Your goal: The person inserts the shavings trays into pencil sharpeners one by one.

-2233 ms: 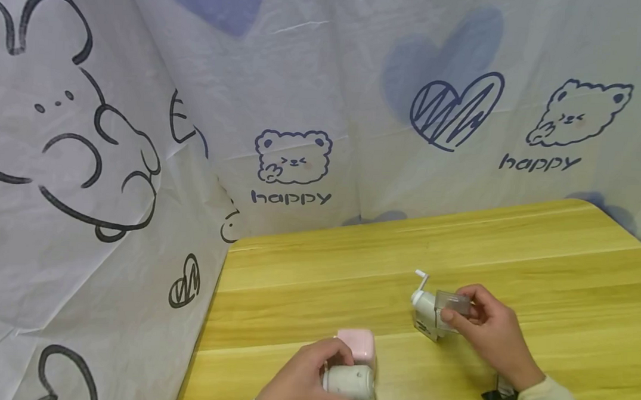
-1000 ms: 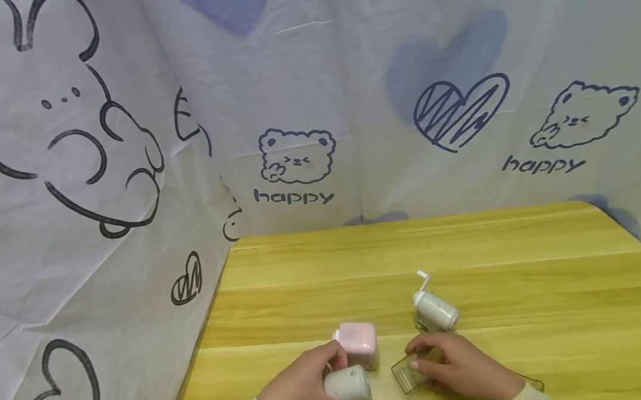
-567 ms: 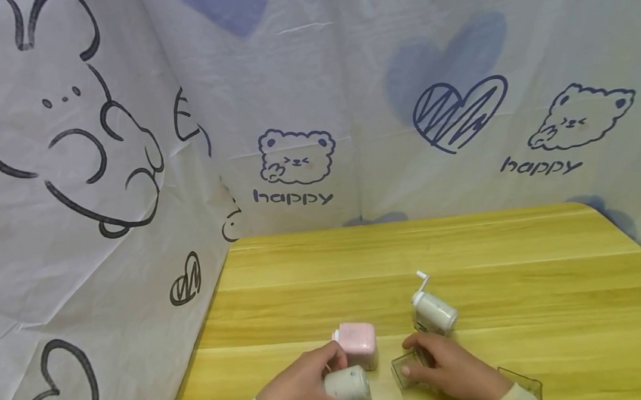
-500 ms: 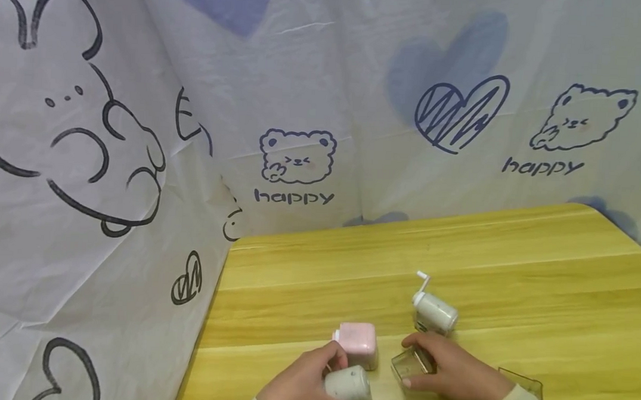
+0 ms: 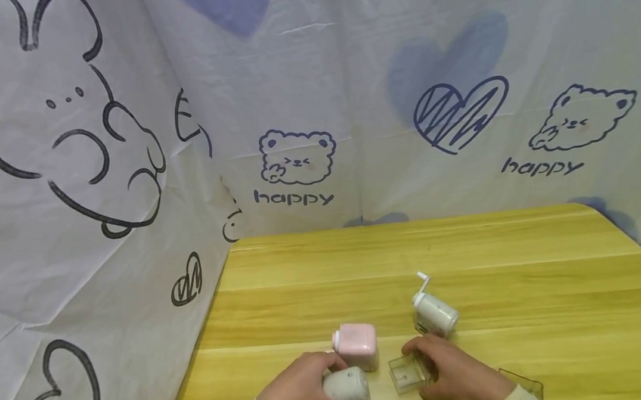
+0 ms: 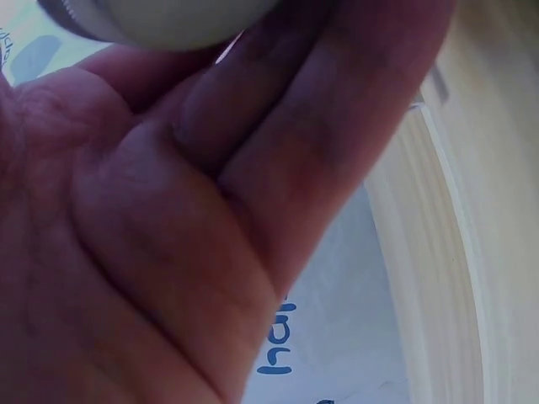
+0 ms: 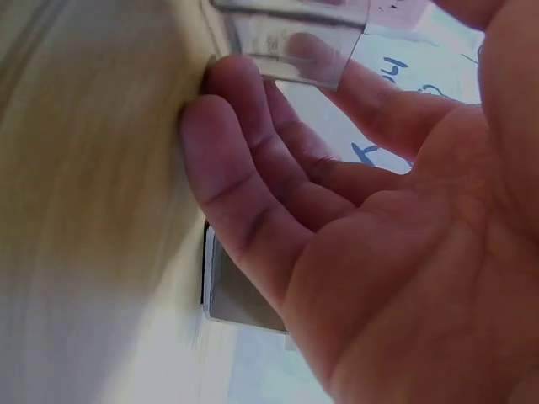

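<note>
Left hand (image 5: 303, 384) grips white canister (image 5: 349, 386); pink case (image 5: 358, 343) at its 12 o'clock. Right hand (image 5: 457, 373) loose, touching clear bin (image 5: 406, 377); crank sharpener (image 5: 438, 312), bin's 1 o'clock.

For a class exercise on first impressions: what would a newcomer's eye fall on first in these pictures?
Probably the large black-outlined cartoon animal on the white sheet at the head view's left. Next, perhaps, the pink object on the yellow table, just beyond the left hand, which grips a whitish object. Third, the clear box beside the right hand.
</note>
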A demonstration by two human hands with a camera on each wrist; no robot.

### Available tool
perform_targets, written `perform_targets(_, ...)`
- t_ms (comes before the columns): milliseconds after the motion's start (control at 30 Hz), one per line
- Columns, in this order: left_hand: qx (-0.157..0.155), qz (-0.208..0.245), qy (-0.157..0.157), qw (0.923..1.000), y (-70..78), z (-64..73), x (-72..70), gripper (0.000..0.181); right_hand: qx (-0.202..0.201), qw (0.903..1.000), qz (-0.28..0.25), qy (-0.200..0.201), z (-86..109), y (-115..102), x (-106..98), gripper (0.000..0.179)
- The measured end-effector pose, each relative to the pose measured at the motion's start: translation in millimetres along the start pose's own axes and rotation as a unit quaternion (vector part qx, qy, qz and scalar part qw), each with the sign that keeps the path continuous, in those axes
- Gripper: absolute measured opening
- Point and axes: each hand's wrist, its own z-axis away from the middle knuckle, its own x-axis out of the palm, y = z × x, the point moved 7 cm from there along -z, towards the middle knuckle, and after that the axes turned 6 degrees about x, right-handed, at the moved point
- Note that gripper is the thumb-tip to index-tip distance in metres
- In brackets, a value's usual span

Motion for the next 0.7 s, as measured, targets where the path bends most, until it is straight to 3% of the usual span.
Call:
perform_targets(133,0.009,0.007,-0.005,0.9999,1.4,-0.4,1.0,0.042,0.001,1.0000,-0.003,-0.006,-2.0,-1.1,0.0,0.053)
perform_targets(467,0.007,0.015,-0.008,0.9998,0.6,0.0,3.1,0.036,-0.004,0.9968,-0.067,-0.044,-3.6,-4.2,4.8,0.043)
perform_targets(700,0.011,0.024,-0.012,0.9996,1.4,-0.4,2.9,0.035,0.000,0.9965,-0.073,-0.042,-4.1,-2.3,6.2,0.042)
